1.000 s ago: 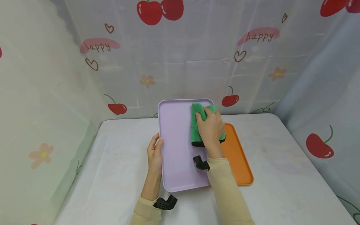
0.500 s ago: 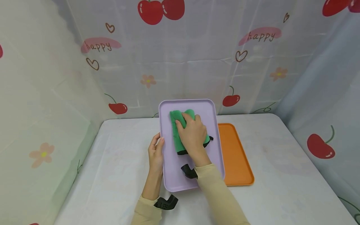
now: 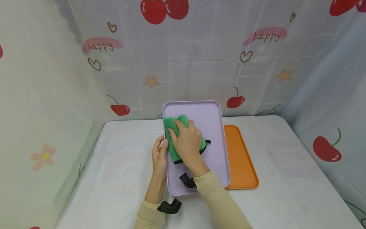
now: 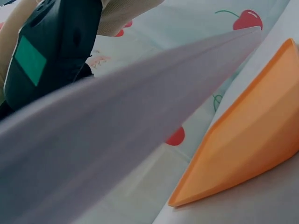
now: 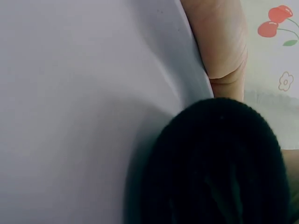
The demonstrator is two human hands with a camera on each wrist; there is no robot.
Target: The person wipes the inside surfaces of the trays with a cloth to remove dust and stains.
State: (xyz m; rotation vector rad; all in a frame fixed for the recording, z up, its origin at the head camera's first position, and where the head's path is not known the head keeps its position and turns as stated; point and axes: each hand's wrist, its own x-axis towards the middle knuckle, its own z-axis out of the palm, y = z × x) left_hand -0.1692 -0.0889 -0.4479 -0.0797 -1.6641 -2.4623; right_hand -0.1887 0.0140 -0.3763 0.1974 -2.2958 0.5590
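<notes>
1. Gripped at its left rim by the left hand (image 3: pixel 159 160), the lilac tray (image 3: pixel 213 127) is held raised above the white table (image 3: pixel 120 178); it is judged light, stiff, best taken by the rim.
2. Presumably soft, the green cloth (image 3: pixel 173 148) is clasped by the right hand (image 3: pixel 187 140); it has been shifted leftward to that rim.

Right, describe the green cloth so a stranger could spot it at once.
Over the white table, the left hand holds up a tilted purple tray. The right hand holds the folded cloth against that tray's face, near its left edge in the head view. Green with black edging, it differs from the purple tray and the orange tray.
</notes>
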